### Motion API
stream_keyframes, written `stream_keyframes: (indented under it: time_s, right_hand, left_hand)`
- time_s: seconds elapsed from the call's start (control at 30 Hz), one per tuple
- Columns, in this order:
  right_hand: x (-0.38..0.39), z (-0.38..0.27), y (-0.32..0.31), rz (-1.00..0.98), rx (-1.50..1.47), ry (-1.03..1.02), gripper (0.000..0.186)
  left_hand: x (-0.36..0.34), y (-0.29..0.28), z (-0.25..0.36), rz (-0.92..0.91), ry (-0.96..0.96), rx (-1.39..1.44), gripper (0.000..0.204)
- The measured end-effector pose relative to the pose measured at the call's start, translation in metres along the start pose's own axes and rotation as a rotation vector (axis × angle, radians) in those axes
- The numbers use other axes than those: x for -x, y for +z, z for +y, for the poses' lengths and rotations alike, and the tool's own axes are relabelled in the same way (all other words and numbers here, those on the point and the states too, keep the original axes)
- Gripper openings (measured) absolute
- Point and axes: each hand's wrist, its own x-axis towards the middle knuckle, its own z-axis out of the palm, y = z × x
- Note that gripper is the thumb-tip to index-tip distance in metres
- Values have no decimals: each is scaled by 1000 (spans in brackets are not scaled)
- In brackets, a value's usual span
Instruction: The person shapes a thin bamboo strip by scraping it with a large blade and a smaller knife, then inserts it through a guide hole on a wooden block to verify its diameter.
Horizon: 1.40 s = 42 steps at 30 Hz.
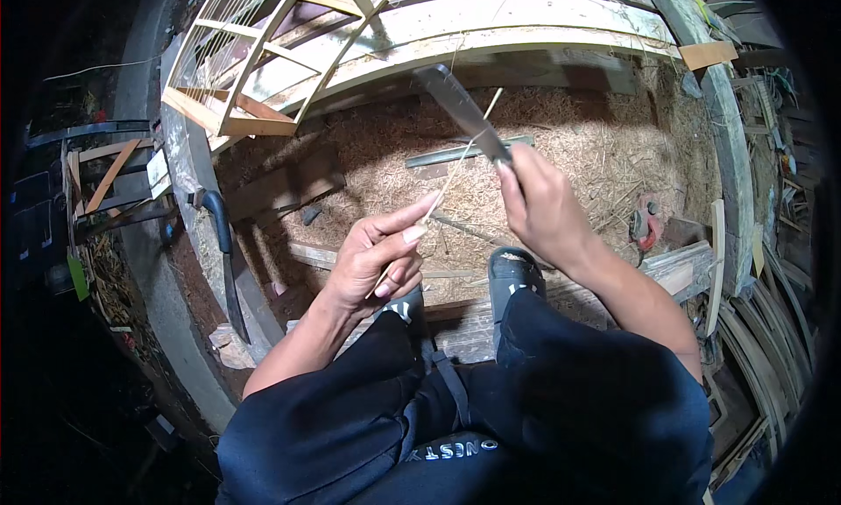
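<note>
Left hand (377, 260) pinches a thin bamboo strip (455, 168); right hand (539, 203) grips a knife (460, 111) shaving it. Best to stroke away, blade shallow.

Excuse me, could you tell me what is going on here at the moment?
A seated person is whittling. The right hand grips a broad knife, its blade raised over a thin bamboo strip pinched in the left hand. Shavings cover the floor, and a second knife lies on the ledge to the left.
</note>
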Motion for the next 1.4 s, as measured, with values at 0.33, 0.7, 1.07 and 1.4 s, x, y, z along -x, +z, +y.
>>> stream_keyframes:
  time_s: [0.33,0.7,1.07,1.4]
  right_hand:
    - [14,-18,6,-96,-42,-144,11]
    - [-30,4,-27,175,-788,485,26]
    - [-33,2,-28,330,-970,518,25]
    - [-36,13,-35,435,-1102,476,25]
  left_hand:
    - [7,3,-5,52,-21,8,54]
    - [5,1,-4,-27,-1,-97,50]
    - [4,9,-3,-30,59,-455,47]
    - [3,12,2,90,100,-621,40]
